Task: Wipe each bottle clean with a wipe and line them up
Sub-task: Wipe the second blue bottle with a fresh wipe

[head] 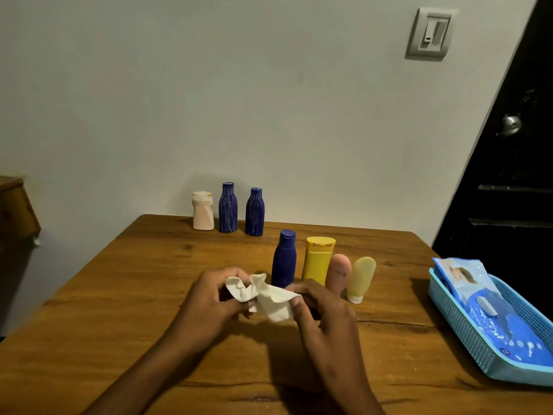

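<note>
Holding a crumpled white wipe [263, 296] above the wooden worktop [119, 295], left hand [209, 304] and right hand [320, 310] both pinch it. Nearest, just beyond the right hand, stands an upright smooth dark-blue plastic bottle [283, 259], leftmost of four.

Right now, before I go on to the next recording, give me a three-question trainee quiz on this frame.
1. True or false: both hands hold the wipe.
2. How many bottles stand by the wall? A) two B) three C) five
3. Fill in: the wipes packet lies in the blue ____.

Key: 1 true: left hand and right hand both grip it. 2 B: white bottle, two ribbed blue bottles. 3 basket.
</note>
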